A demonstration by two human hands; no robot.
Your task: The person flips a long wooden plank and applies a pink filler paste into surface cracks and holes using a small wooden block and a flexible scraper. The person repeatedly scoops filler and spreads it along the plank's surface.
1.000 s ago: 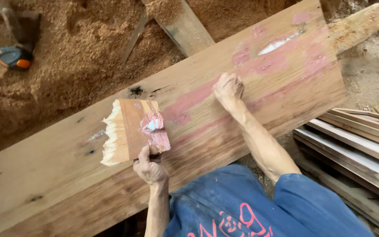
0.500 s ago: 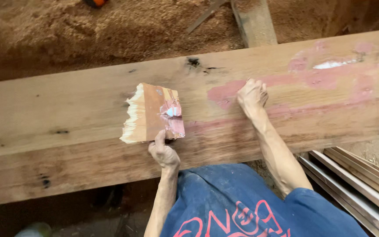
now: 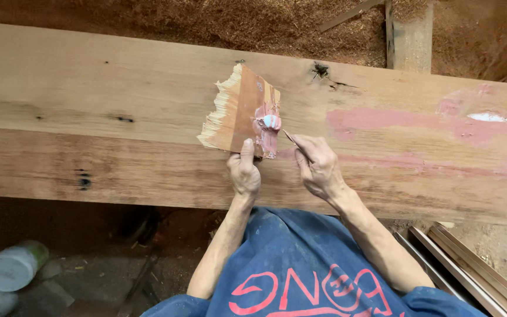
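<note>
Nearest, at the lower left on the dark floor, lies a white cylindrical plastic container (image 3: pixel 13 267). Above it, the left hand (image 3: pixel 244 174) pinches the near edge of a small splintered wooden scrap smeared with pink filler (image 3: pixel 243 113). Just right, the right hand (image 3: pixel 319 167) grips a thin metal blade (image 3: pixel 289 137) touching the filler. Both rest on the wide, long wooden plank (image 3: pixel 118 117), bare leftwards, pink-streaked rightwards. Beyond its far edge lies sawdust (image 3: pixel 206 23).

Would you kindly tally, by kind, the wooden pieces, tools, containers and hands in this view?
Large plank: 1
Splintered wood scrap bearing pink filler: 1
Thin spreading tool in the right hand: 1
White-lidded container on the floor: 1
Hands, counting the left hand holding the scrap: 2
Total: 6
</note>
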